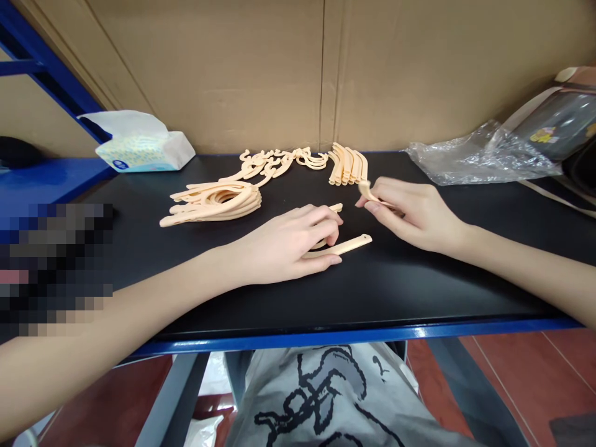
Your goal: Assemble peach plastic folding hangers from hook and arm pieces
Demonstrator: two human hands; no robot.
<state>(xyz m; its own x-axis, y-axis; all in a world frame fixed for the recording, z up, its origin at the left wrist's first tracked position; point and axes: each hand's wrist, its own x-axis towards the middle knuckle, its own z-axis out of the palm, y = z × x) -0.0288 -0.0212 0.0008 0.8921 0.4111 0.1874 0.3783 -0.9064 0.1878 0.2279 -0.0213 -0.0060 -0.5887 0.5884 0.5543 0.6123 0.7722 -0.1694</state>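
Lying on the black desk (419, 295), a cream forked piece (356, 244) sits under the left hand (298, 243), whose grip closes over it, fingers curled and thumb along the nearer arm. The right hand (416, 211) has its grip pinched on a small curved piece (366, 190), its end poking up past the fingertips. Farther left is a stack of forked pieces (223, 202); behind lie loose hooked pieces (265, 163) and, toward the right, a row of curved bars (347, 164). A tissue pack (139, 149) at the back left bears a round blue logo, too small to read. At the right are crumpled clear plastic (484, 155) and a see-through bag (563, 124) with yellow prints. Below, grey clothing (326, 397) shows black line art, a "2"-like mark and tiny illegible lettering.
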